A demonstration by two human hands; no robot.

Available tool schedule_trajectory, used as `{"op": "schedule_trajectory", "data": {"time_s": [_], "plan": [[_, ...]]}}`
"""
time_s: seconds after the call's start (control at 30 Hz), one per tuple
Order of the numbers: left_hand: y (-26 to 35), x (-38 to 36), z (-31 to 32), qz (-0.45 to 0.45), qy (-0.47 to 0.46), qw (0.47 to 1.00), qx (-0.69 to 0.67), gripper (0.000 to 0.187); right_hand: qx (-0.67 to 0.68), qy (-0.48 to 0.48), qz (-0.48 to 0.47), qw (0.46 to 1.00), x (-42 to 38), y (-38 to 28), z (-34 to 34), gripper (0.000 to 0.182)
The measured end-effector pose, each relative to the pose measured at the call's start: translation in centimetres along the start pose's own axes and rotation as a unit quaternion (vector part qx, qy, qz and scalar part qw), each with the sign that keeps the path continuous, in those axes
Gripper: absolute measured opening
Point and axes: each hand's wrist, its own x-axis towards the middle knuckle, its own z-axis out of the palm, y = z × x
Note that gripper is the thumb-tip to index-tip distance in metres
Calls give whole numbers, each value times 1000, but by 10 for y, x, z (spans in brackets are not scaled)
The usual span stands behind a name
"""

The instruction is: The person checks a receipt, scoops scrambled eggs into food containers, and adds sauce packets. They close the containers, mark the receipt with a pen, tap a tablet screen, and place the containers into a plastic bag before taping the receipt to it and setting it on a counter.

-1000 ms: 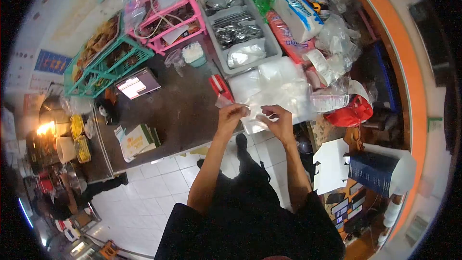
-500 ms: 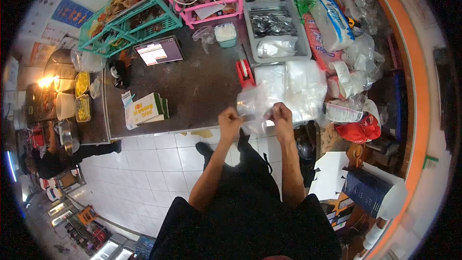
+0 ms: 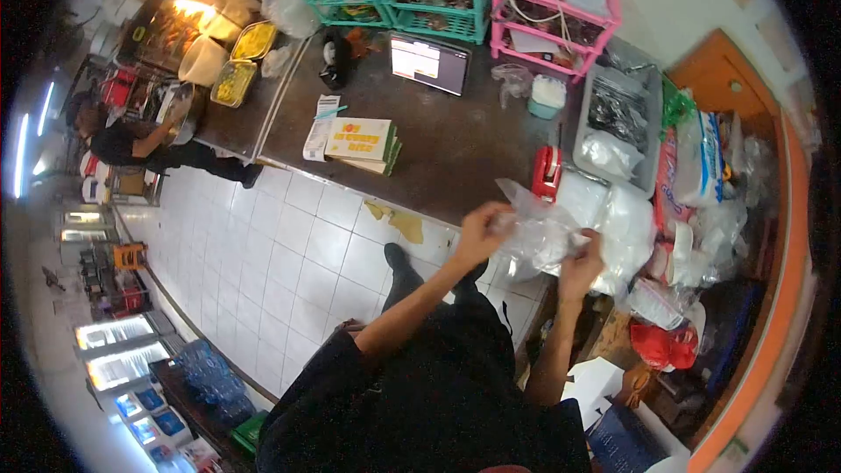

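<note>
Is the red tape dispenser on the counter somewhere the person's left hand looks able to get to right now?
Probably yes: the tape dispenser stands just beyond the left hand with nothing between, though that hand grips a clear plastic bag.

Food stall kitchen — food trays [image 3: 235, 70], flame [image 3: 194, 7], drink fridges [image 3: 114, 350].

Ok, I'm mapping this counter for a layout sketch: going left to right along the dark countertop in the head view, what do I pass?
Yellow food containers → stack of yellow booklets → tablet → small teal cup → red tape dispenser → grey tray → packs of tissue.
</note>
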Motion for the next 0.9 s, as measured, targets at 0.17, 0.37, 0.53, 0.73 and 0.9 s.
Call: {"op": "schedule_trajectory", "data": {"time_s": [0.17,0.37,0.53,0.73,0.9], "plan": [[-4,15,-63,-149,81,980,-103,15,-65,-235,40,969,-3,25,1,56],[60,-15,-57,89,-33,983,155,27,-39,-250,-286,924,-27,-147,44,64],[10,-2,-210,16,143,920,363,34,-81,-191,-109,972,-15,-105,68,48],[24,-67,-322,-193,6,966,172,31,211,-419,-39,882,-1,-194,202,72],[74,-78,-389,-231,98,968,-5,22,-185,-403,-381,811,-59,-296,388,119]]}}
